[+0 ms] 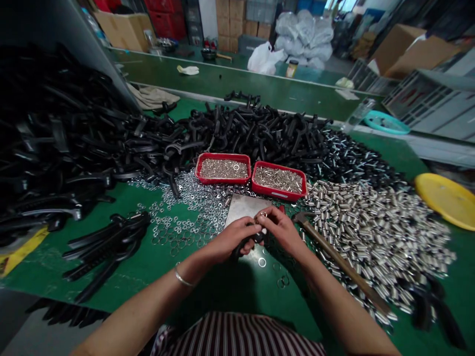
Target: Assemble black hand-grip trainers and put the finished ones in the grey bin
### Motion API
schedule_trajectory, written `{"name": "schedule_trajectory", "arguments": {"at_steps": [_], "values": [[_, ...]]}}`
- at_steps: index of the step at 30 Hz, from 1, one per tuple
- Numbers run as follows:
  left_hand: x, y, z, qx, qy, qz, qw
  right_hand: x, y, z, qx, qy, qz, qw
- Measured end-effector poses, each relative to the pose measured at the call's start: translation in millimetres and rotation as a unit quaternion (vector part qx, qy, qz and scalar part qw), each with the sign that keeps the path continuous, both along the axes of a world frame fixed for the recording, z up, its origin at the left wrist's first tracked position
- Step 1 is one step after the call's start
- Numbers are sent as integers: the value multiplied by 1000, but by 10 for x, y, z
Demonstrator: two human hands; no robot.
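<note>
My left hand (237,241) is closed around a black plastic handle (239,251), whose end shows between the fingers. Right beside it, my right hand (279,228) pinches a small shiny metal ring (263,214) at the end of the handle. Both hands are together over the front part of a flat metal plate (237,207). A loose ring (262,262) lies on the green tabletop just below the hands. The fingers hide much of the handle's end.
Two red trays (223,182) of small metal parts stand behind the plate. A hammer (345,264) lies at right beside heaped metal sleeves (374,237). Washers (193,198) are spread at left. Black handles (245,128) are piled behind. A yellow plate (447,200) sits far right.
</note>
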State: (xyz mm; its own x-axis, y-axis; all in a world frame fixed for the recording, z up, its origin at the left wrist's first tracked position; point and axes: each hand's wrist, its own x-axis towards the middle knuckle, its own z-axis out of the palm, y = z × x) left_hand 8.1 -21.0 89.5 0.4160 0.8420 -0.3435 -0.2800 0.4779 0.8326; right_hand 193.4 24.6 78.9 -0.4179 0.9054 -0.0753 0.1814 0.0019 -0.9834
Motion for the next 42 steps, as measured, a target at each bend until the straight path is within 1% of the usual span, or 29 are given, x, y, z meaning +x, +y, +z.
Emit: {"name": "schedule_trajectory", "arguments": {"at_steps": [1, 2, 4, 5, 7, 9, 10, 11, 12, 14, 16, 18, 19, 20, 21, 22, 24, 26, 28, 30, 31, 33, 35, 37, 38, 39, 40, 41, 42], "values": [[-16, 24, -35, 0, 20, 47, 999, 72, -26, 5, 67, -63, 6, 996], [-40, 50, -66, 7, 36, 97, 995, 154, -66, 1, 132, -128, 17, 983], [-104, 111, -98, 39, 46, 174, 983, 313, -181, -31, 229, -254, 59, 938], [-136, 145, -97, 55, 43, 191, 979, 373, -247, -55, 257, -307, 84, 912], [-176, 217, -76, 74, 43, 187, 979, 439, -366, -107, 288, -388, 107, 869], [-166, 280, -53, 77, 42, 172, 981, 456, -429, -150, 301, -430, 104, 845], [-145, 303, -48, 74, 32, 172, 982, 462, -434, -161, 303, -435, 100, 842], [-120, 319, -49, 72, 22, 179, 981, 474, -423, -164, 301, -427, 97, 847], [-95, 328, -53, 72, 17, 193, 979, 492, -402, -157, 295, -408, 93, 859], [-56, 325, -64, 83, 38, 230, 969, 533, -346, -114, 263, -337, 67, 901], [-29, 300, -62, 103, 95, 259, 956, 530, -295, -43, 196, -241, 2, 951], [0, 267, -38, 129, 151, 262, 944, 434, -260, 32, 89, -117, -78, 986], [19, 252, -20, 147, 173, 252, 941, 350, -245, 63, 24, -45, -105, 993], [41, 240, -2, 170, 192, 241, 936, 249, -229, 86, -43, 30, -118, 992], [62, 232, 15, 194, 209, 230, 930, 141, -211, 100, -105, 101, -121, 982], [82, 227, 26, 218, 223, 223, 924, 35, -190, 104, -157, 162, -116, 967], [106, 222, 34, 250, 249, 217, 910, -138, -144, 92, -236, 236, -103, 937], [109, 217, 21, 260, 273, 219, 900, -232, -109, 63, -291, 268, -87, 915], [101, 209, 0, 261, 297, 219, 892, -257, -96, 33, -332, 285, -61, 897], [99, 203, -19, 259, 319, 218, 885, -250, -106, 12, -351, 292, -42, 889], [104, 203, -25, 257, 326, 216, 884, -245, -118, 6, -348, 290, -39, 891], [124, 212, -30, 252, 332, 215, 883, -239, -150, 2, -310, 272, -52, 909], [149, 225, -20, 248, 329, 219, 884, -230, -180, 2, -228, 224, -83, 944], [168, 231, 9, 247, 323, 218, 887, -205, -190, -6, -89, 139, -118, 979], [173, 231, 28, 248, 315, 213, 891, -188, -185, -17, -6, 88, -127, 988], [174, 228, 48, 247, 306, 207, 896, -170, -175, -31, 75, 39, -127, 988], [171, 225, 65, 244, 296, 203, 901, -155, -161, -49, 146, -5, -121, 982], [166, 221, 75, 240, 288, 201, 905, -146, -147, -67, 202, -40, -109, 973], [159, 219, 76, 234, 283, 204, 907, -143, -134, -84, 240, -68, -94, 964]]}}
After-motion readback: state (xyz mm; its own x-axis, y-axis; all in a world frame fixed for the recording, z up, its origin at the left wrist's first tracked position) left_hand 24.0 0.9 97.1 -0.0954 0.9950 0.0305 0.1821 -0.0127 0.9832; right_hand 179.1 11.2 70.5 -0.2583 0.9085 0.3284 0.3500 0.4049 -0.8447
